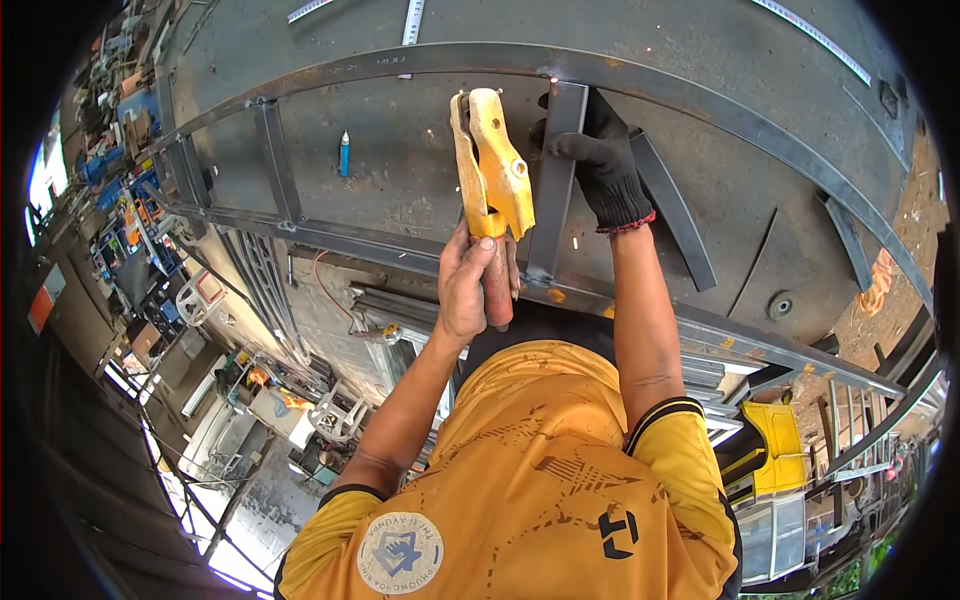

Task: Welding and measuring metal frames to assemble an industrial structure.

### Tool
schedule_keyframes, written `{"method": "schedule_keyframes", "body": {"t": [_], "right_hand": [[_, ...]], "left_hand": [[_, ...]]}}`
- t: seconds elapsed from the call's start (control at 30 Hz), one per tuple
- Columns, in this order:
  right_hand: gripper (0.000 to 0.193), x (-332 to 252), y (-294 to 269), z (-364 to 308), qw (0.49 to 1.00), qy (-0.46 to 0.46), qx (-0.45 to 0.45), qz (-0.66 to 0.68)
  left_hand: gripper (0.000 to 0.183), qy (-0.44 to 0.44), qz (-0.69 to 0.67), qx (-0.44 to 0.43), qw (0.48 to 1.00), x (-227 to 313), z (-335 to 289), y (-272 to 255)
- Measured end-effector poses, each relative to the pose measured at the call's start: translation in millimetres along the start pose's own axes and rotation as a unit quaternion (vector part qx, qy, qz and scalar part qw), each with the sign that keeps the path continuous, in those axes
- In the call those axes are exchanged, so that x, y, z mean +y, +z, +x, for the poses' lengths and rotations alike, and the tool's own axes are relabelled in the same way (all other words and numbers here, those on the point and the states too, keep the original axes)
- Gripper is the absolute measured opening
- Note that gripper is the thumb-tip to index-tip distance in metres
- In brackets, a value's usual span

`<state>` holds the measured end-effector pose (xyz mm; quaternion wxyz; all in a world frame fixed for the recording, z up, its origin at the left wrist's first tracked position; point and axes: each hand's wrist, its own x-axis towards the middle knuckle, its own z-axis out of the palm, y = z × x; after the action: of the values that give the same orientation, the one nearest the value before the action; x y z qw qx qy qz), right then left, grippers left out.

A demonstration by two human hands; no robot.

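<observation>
Head camera view: the left hand [465, 290] grasps the red handle [498, 290] of a yellow clamp [502, 150], whose head extends just beyond the fingers. Gloved in black, the right hand [605, 165] wraps its fingers around a metal crossbar [552, 205] of the frame [430, 58], thumb across its face.

I have the frame [450, 57] lying along the near edge of the table [600, 25], the marker [345, 158] inside it toward the left edge, the disc [781, 304] by the near right corner.
</observation>
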<state>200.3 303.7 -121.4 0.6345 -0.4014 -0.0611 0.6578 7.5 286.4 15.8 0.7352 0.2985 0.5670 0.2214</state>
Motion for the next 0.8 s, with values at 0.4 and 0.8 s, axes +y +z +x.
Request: {"method": "schedule_keyframes", "body": {"t": [0.4,0.8], "right_hand": [[0.062,-5,7,-1,0.999,-0.047,0.021,-0.005],[0.059,0,-13,5,0.99,-0.059,0.015,0.124]], "left_hand": [[0.041,0.001,-0.025,-0.035,0.999,-2,-17,-16],[0.039,0.014,-0.047,-0.066,0.997,-2,-38,-40]]}}
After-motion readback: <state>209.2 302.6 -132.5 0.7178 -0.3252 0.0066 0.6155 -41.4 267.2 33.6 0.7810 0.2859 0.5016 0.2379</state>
